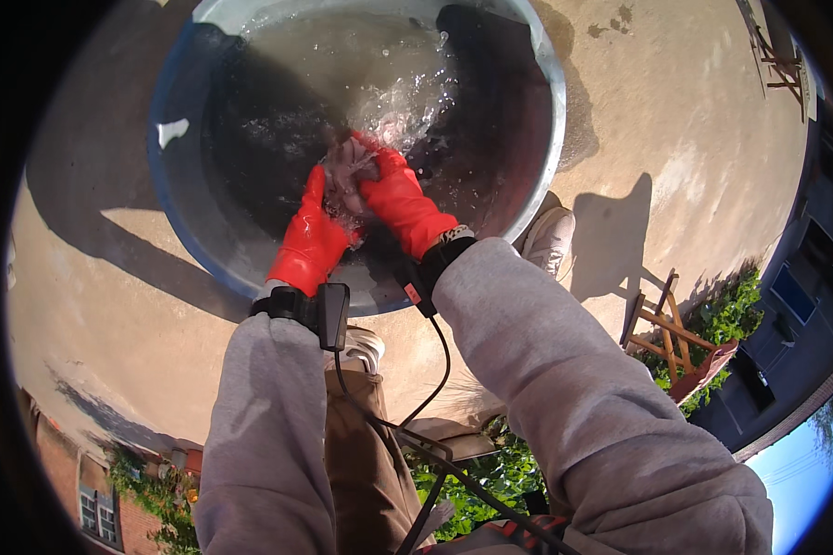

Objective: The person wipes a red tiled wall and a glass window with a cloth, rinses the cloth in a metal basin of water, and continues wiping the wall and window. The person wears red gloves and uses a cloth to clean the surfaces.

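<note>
A large round metal tub (559,104) of dark, splashing water lies before me. Both my hands wear red rubber gloves and are inside its rim, close to its near side. My right hand (399,198) is closed on a wet, pale pinkish cloth (347,173) at the water's surface. My left hand (312,232) is at the cloth's left side, its thumb or a finger pointing up along it; whether it grips the cloth is hidden by spray and the glove. Ripples and drops rise just beyond the cloth. A black device is strapped to each wrist.
Pale concrete ground (666,83) surrounds the tub. My shoe (550,239) stands against the tub's right side, the other below it. A folding wooden stool (670,340) is at the right, by green plants (732,312). A black cable (448,361) hangs between my wrists.
</note>
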{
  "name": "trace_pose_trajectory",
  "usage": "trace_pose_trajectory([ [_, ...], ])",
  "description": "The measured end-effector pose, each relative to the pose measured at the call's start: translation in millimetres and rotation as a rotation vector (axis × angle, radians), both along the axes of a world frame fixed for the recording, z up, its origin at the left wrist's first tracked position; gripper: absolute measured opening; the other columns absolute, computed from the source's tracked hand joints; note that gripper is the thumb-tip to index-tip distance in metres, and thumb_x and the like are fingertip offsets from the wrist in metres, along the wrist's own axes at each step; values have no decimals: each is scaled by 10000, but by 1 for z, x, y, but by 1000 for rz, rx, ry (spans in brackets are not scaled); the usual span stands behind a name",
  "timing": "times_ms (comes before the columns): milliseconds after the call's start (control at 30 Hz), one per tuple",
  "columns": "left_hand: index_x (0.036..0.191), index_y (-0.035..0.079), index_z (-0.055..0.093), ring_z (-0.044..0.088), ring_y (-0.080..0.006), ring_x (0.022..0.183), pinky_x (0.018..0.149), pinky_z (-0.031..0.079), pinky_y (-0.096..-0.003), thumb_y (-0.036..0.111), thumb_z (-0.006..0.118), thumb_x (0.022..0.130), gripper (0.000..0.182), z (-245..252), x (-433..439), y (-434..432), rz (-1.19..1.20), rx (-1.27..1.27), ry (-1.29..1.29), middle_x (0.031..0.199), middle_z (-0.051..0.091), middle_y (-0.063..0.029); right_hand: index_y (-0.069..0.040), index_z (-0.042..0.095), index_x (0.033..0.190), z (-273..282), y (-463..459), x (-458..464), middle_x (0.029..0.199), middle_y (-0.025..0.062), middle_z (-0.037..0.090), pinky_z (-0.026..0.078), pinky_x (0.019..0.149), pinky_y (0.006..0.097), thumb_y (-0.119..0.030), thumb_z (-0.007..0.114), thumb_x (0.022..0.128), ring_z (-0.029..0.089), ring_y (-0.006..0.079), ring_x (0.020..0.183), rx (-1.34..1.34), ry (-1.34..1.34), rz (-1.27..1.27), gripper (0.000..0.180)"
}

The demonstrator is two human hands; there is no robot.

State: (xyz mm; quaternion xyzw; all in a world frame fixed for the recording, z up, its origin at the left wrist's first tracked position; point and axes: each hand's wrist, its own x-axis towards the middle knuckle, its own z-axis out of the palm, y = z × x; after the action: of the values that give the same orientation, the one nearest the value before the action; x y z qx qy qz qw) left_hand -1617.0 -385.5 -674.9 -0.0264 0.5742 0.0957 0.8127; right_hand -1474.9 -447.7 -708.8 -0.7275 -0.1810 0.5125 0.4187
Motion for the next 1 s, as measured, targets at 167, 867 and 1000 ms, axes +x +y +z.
trace_pose_trajectory([
  [167,1430,125,450,559,-289,1226,1019,476,-451,441,445,1038,503,28,-14,14,36,-61,-30,1376,538,-126,-67,677,1038,76,11,-47,996,120,686,521,812,384,-244,729,865,668,261,930,244,303,157,253],
  [867,1277,75,536,572,-203,1109,946,465,-332,390,516,979,433,36,-3,26,-216,444,-610,1210,579,-86,-88,708,964,107,31,-26,952,119,688,507,847,361,-132,656,822,652,296,950,184,217,136,158],
  [1000,1302,63,537,569,-205,1184,995,449,-345,142,634,920,402,50,-6,-3,-643,944,63,1262,594,-105,-84,721,981,72,37,33,973,162,682,509,872,416,-147,717,787,644,347,978,-47,-335,115,204],
])
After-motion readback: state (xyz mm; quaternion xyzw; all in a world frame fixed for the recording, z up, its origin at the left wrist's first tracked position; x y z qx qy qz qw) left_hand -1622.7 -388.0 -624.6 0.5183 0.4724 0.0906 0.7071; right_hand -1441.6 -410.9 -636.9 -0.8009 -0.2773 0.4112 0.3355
